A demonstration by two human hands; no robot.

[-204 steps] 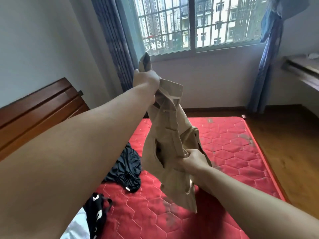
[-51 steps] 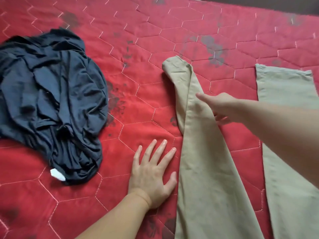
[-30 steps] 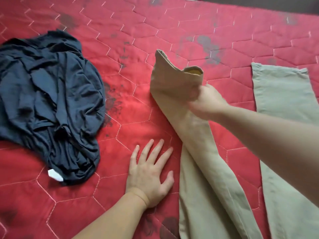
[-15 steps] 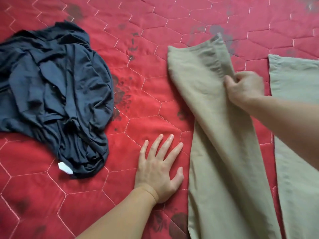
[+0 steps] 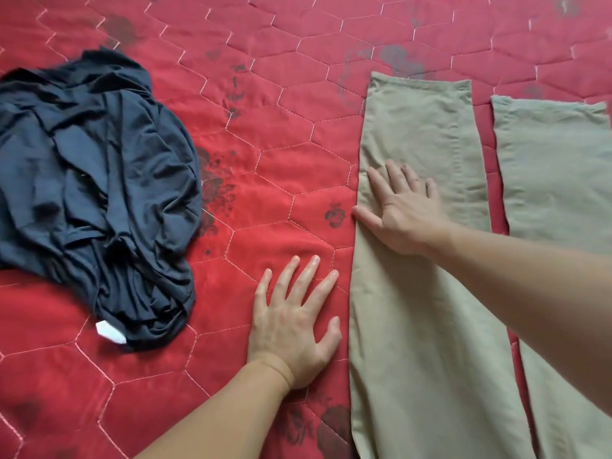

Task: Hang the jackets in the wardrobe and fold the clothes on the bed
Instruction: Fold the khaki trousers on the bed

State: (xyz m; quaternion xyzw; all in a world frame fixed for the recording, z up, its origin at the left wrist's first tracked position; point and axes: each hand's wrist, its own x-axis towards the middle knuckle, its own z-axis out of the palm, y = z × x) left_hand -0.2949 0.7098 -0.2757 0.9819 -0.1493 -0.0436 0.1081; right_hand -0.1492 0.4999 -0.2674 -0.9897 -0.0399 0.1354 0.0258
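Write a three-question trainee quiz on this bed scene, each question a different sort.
1. True or false: the right hand lies flat on the khaki trousers.
2. What does the left hand rest on? A) red quilted mattress B) trousers C) dark garment
3. Fill in: the crumpled navy garment lies to the ____ of the trousers.

Key: 1 true; 2 A; 3 left.

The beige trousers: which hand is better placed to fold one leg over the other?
Probably the right hand: it lies flat on the left leg of the beige trousers. The left hand presses the red quilt beside them.
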